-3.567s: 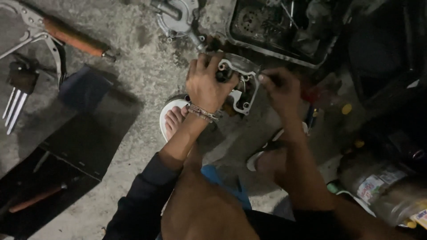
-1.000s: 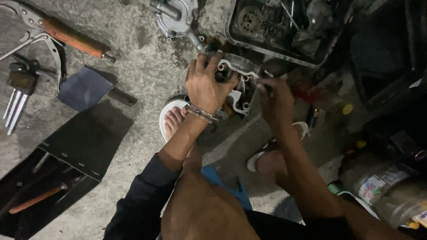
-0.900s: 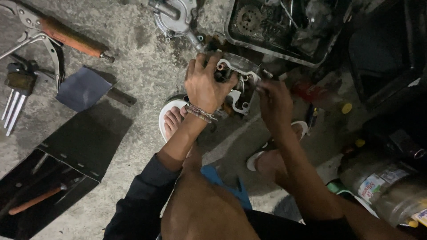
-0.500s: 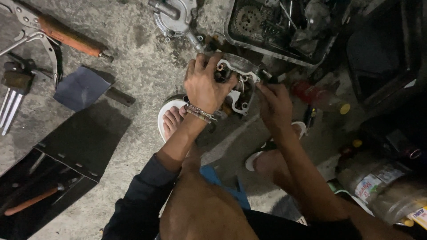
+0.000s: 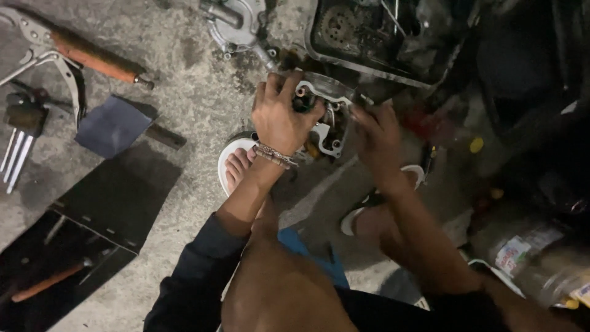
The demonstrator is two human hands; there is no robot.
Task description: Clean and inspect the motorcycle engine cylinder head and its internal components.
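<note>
Left hand (image 5: 279, 117) clamps its fingers over the pale cast-metal engine cover (image 5: 326, 120) while right hand (image 5: 378, 138), beside it, pinches something unseen.

Both hands forward, close together: left hand (image 5: 279, 117) fingers curled, braceleted wrist; right hand (image 5: 376, 136) seemingly half-closed, blurred.

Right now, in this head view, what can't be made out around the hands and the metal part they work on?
- Metal cover: its middle is hidden under the left hand.
- Right hand: fingertips lost in shadow; whether they pinch a tool cannot be told.
- Open engine case: cut off by the top edge, inside dark.
- Locking pliers: jaws cut off by the left edge.
- Plastic bottle: blurred.
</note>
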